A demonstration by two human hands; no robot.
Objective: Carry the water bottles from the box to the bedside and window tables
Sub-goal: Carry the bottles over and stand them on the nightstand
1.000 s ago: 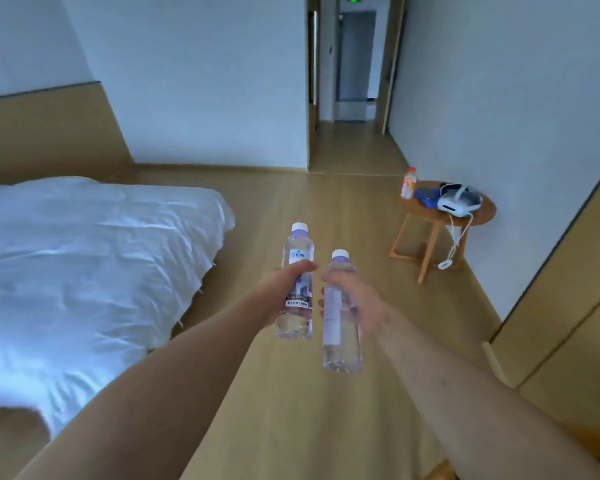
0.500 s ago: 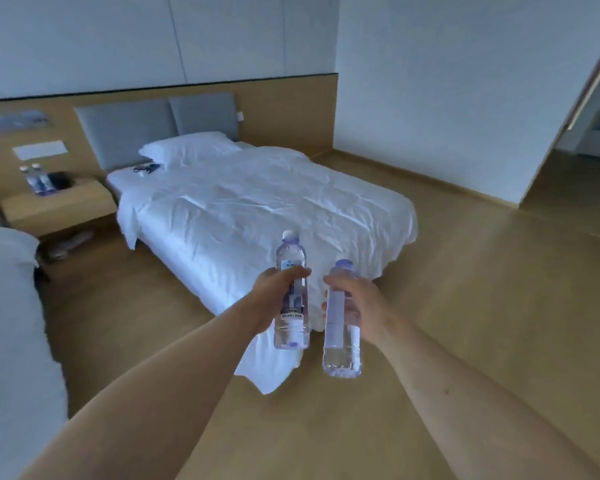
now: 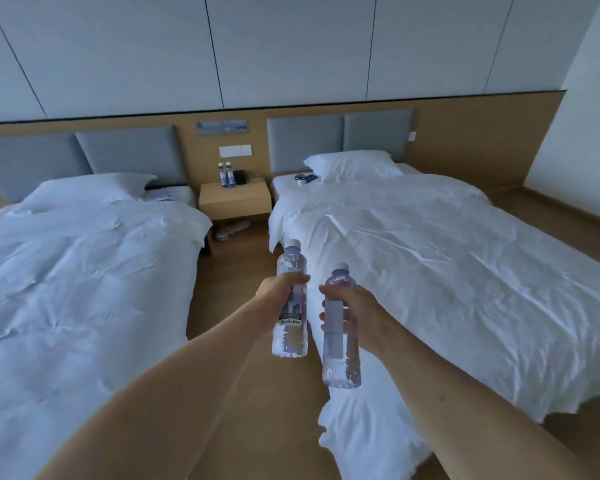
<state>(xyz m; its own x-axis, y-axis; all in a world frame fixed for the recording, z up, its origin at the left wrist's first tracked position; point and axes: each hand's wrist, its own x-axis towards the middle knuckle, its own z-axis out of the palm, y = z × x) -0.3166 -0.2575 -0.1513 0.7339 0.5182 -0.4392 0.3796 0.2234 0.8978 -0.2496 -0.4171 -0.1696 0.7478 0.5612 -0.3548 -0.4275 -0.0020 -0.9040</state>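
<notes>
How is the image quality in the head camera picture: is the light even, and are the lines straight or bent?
Head view: dim, bluish daylight, no hard shadows or glare; wide-angle bending bows the headboard line and bed edges; the bottle in the left hand is sharp enough to show its label, while the two bottles on the bedside table are small and soft.

head cam | looks forward-down | hands (image 3: 326, 303) near | beds (image 3: 430, 265) beyond

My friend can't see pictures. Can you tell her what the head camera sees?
Two hands each hold a water bottle upright: left hand grips one bottle, right hand another. Ahead, between two white beds, a bedside table already has two bottles.
</notes>
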